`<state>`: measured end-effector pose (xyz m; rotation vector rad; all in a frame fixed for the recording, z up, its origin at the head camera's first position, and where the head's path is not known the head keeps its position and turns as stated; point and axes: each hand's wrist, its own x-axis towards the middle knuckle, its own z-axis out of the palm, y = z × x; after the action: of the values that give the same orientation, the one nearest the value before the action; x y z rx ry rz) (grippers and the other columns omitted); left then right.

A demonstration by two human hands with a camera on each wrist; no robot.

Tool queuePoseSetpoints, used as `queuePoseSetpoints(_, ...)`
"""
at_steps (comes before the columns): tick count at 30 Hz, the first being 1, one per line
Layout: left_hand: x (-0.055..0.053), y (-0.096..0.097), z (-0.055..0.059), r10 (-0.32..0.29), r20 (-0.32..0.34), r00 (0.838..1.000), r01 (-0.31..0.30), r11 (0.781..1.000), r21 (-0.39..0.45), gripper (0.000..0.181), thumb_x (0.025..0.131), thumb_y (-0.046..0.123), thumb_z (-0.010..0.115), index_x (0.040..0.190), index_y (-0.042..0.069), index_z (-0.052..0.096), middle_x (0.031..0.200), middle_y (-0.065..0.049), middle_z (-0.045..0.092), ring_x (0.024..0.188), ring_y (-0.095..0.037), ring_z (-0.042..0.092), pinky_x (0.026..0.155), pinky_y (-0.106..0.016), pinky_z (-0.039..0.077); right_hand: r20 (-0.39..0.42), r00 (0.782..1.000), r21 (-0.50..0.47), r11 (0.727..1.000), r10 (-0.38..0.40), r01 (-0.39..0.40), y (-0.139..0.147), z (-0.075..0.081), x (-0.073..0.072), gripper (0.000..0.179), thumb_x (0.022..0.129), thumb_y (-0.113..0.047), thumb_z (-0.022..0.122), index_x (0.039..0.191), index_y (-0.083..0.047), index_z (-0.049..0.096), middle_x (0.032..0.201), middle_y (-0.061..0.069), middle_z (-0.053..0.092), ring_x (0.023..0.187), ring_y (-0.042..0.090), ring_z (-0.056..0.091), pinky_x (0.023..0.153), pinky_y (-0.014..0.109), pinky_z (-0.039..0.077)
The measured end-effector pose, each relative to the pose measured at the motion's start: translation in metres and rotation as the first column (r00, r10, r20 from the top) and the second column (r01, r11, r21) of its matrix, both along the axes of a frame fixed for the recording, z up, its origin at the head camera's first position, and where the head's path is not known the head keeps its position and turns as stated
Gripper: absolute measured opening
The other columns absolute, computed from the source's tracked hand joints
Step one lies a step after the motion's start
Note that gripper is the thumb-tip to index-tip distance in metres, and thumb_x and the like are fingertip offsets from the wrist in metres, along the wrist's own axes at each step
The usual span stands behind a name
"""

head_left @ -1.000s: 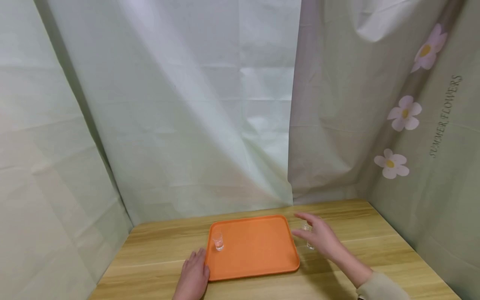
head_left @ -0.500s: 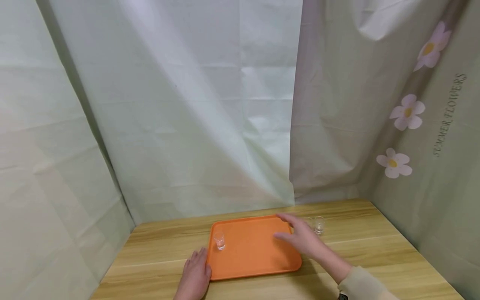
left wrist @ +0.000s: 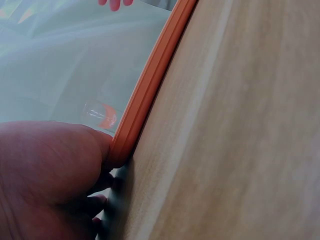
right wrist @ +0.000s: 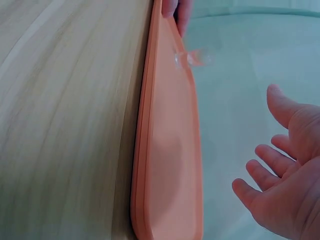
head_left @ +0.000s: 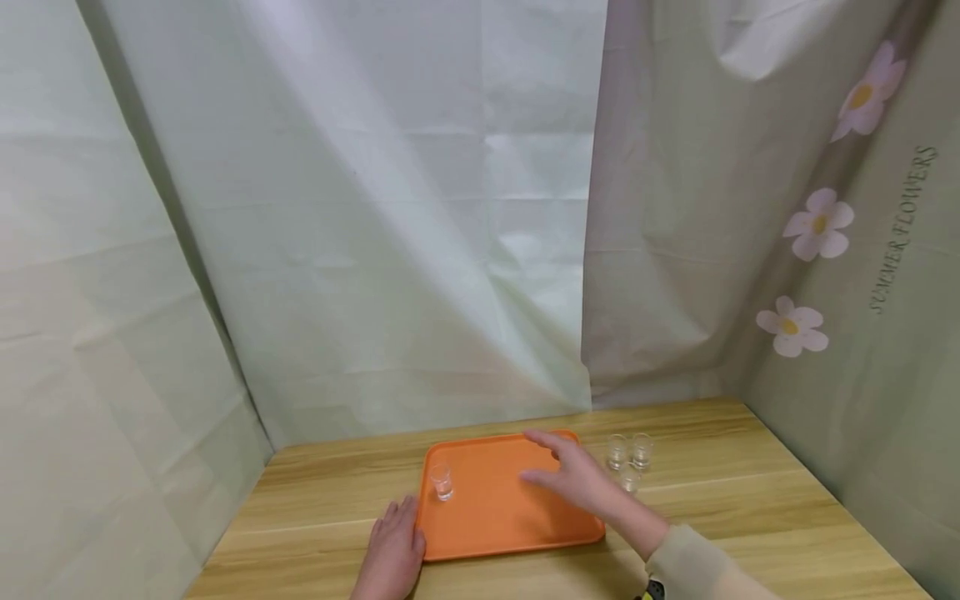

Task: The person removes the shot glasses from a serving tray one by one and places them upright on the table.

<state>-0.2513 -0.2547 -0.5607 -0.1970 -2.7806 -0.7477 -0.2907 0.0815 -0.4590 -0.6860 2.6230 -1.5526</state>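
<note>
Right hand has moved from the glasses over the tray

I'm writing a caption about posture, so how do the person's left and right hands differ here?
The left hand is down against the left edge of the orange tray; the right hand hovers above the tray, apart from it.
The right hand's thumb and fingers are spread around an empty gap; the left hand's thumb meets the tray.
A pale sleeve shows behind the right hand, none behind the left.
Both are bare.
</note>
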Motion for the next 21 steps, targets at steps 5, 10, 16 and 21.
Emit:
queuePoseSetpoints(5,-0.001,0.000,-0.002,-0.003,-0.013,1.000,0.003,1.000,0.007,0.050,0.103,0.006,0.062,0.148,-0.015,0.057,0.151,-0.036,0.059,0.146,-0.062,0.046,0.119,-0.079,0.032,-0.011,0.999,0.005,0.999,0.043,-0.043,-0.012,-0.004,-0.005,0.072,0.101,-0.035,0.082,0.162,-0.008,0.055,0.165,0.018,0.053,0.151,0.049,0.048,0.122,0.065,0.042)
queuePoseSetpoints(10,0.000,0.001,0.000,0.006,-0.017,1.000,-0.007,1.000,-0.009,0.050,0.100,0.003,0.064,0.146,-0.016,0.058,0.150,-0.036,0.060,0.144,-0.062,0.048,0.117,-0.079,0.034,0.003,0.998,0.010,0.998,0.060,-0.060,-0.023,-0.008,-0.009,0.074,0.101,-0.036,0.082,0.163,-0.008,0.054,0.165,0.018,0.053,0.152,0.047,0.048,0.122,0.063,0.043)
queuePoseSetpoints(16,0.005,0.005,0.012,0.014,0.040,0.999,-0.014,1.000,0.010,0.050,0.103,0.005,0.063,0.148,-0.016,0.057,0.152,-0.036,0.058,0.147,-0.062,0.045,0.120,-0.078,0.032,0.013,0.996,-0.003,0.997,0.083,-0.083,-0.036,-0.010,-0.014,0.073,0.102,-0.035,0.082,0.163,-0.007,0.053,0.165,0.018,0.053,0.152,0.046,0.049,0.123,0.063,0.042)
queuePoseSetpoints(21,0.004,0.005,0.009,0.021,0.036,0.999,-0.021,1.000,0.016,0.051,0.102,0.004,0.064,0.148,-0.016,0.057,0.152,-0.036,0.058,0.147,-0.062,0.045,0.120,-0.078,0.032,0.035,0.994,-0.023,0.994,0.104,-0.103,-0.047,-0.012,-0.017,0.072,0.103,-0.035,0.081,0.163,-0.006,0.054,0.164,0.020,0.053,0.151,0.045,0.049,0.123,0.064,0.041)
